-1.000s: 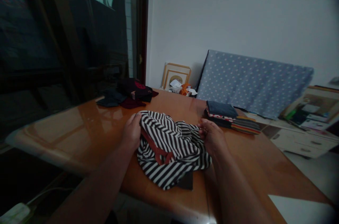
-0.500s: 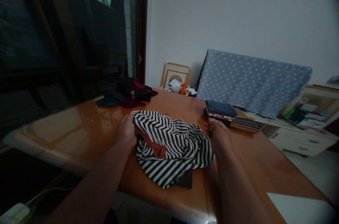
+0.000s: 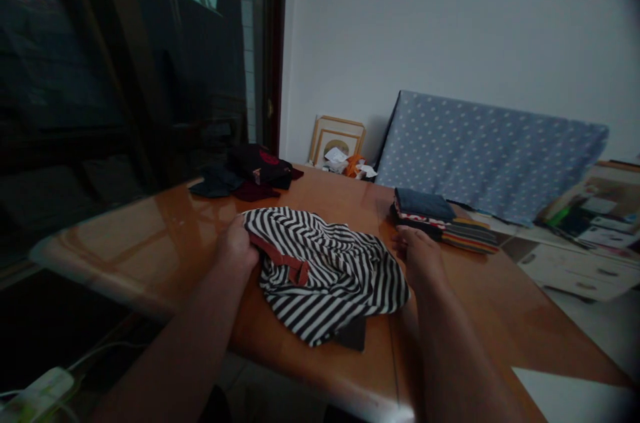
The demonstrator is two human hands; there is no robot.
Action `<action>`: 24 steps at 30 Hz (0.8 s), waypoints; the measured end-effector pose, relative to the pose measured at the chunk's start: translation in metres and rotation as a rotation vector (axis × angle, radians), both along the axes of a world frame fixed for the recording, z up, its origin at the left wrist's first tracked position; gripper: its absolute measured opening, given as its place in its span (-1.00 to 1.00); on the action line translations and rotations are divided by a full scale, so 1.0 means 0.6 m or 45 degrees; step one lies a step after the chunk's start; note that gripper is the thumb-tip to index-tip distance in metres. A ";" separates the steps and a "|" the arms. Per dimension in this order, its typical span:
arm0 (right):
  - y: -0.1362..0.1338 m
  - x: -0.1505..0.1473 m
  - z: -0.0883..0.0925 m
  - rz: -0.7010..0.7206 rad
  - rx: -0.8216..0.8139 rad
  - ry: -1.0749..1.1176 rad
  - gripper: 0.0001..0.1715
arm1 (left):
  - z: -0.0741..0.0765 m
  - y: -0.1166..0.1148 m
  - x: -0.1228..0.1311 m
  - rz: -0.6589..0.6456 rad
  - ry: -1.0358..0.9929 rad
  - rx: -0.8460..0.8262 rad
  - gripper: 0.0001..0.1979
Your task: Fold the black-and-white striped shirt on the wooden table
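A black-and-white striped shirt (image 3: 330, 263) with a rust-red neckband and placket lies crumpled on the wooden table (image 3: 480, 303). My left hand (image 3: 237, 246) is closed on the shirt's left edge near the neckband, lifting it a little. At the shirt's right side is my right hand (image 3: 420, 253), its fingers loosely bent and slightly apart, with no cloth visible in them. Whether those fingertips touch the fabric I cannot tell. A flat dark piece (image 3: 353, 334) shows from under the shirt's near edge.
Folded clothes (image 3: 425, 204) are stacked beyond my right hand, beside a folded striped garment (image 3: 470, 235). Dark clothes (image 3: 260, 170) lie heaped at the far left. A white sheet (image 3: 565, 393) is at the near right. Behind stands a blue dotted cloth-covered panel (image 3: 480, 150).
My left hand has drawn the shirt's left edge slightly leftward, and the neckband has shifted with it. My right hand stays beside the shirt. The view has turned a little left.
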State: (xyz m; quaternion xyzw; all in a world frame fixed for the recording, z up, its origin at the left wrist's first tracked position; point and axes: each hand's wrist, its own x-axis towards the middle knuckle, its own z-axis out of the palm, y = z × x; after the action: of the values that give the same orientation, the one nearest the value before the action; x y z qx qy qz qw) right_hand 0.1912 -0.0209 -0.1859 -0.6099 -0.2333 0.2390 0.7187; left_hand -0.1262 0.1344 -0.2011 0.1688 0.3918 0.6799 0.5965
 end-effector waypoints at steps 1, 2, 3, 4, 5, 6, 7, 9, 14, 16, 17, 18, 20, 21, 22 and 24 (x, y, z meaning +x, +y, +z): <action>-0.001 -0.006 0.002 0.047 -0.008 -0.028 -0.70 | 0.000 -0.003 0.002 -0.016 0.038 0.059 -0.86; -0.002 -0.013 0.005 0.110 -0.022 -0.073 -0.70 | 0.000 -0.007 0.004 -0.023 0.089 0.136 -0.85; -0.005 -0.022 0.008 0.190 -0.044 -0.138 -0.69 | 0.001 -0.012 0.006 -0.020 0.149 0.221 -0.82; -0.009 -0.033 0.013 0.289 -0.072 -0.219 -0.66 | 0.003 -0.018 0.008 -0.012 0.216 0.305 -0.76; -0.013 -0.044 0.017 0.410 -0.102 -0.303 -0.64 | 0.006 -0.024 0.011 -0.005 0.281 0.379 -0.69; -0.017 -0.055 0.020 0.544 -0.129 -0.378 -0.63 | 0.009 -0.030 0.014 -0.005 0.339 0.438 -0.61; -0.020 -0.066 0.022 0.675 -0.157 -0.430 -0.65 | 0.013 -0.037 0.017 -0.022 0.386 0.486 -0.54; -0.024 -0.085 0.020 0.893 -0.216 -0.479 -0.74 | 0.022 -0.051 0.021 -0.108 0.441 0.558 -0.48; -0.013 -0.094 -0.002 0.929 -0.230 -0.407 -0.76 | 0.040 -0.083 0.023 -0.452 0.538 0.629 -0.58; -0.007 -0.084 -0.002 0.775 -0.115 -0.205 -0.80 | 0.043 -0.092 0.019 -0.581 0.682 0.714 -0.59; -0.005 -0.078 0.000 0.698 -0.055 -0.078 -0.83 | 0.044 -0.095 0.017 -0.633 0.782 0.772 -0.59; -0.004 -0.072 0.004 0.632 -0.005 0.051 -0.86 | 0.045 -0.096 0.015 -0.678 0.890 0.832 -0.58; -0.002 -0.063 0.013 0.537 0.056 0.267 -0.89 | 0.043 -0.097 0.013 -0.759 1.107 0.948 -0.54; -0.001 -0.060 0.017 0.507 0.067 0.345 -0.89 | 0.040 -0.096 0.013 -0.788 1.207 0.998 -0.51; -0.001 -0.059 0.020 0.489 0.069 0.407 -0.89 | 0.037 -0.095 0.014 -0.801 1.298 1.037 -0.48; -0.002 -0.060 0.026 0.486 0.055 0.494 -0.87 | 0.027 -0.092 0.018 -0.775 1.449 1.092 -0.44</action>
State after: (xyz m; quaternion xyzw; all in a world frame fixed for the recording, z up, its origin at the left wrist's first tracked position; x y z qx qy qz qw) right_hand 0.1550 -0.0222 -0.1703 -0.4823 -0.2068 0.4775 0.7047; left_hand -0.1157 0.0791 -0.1850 0.8084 0.2768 0.3869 0.3465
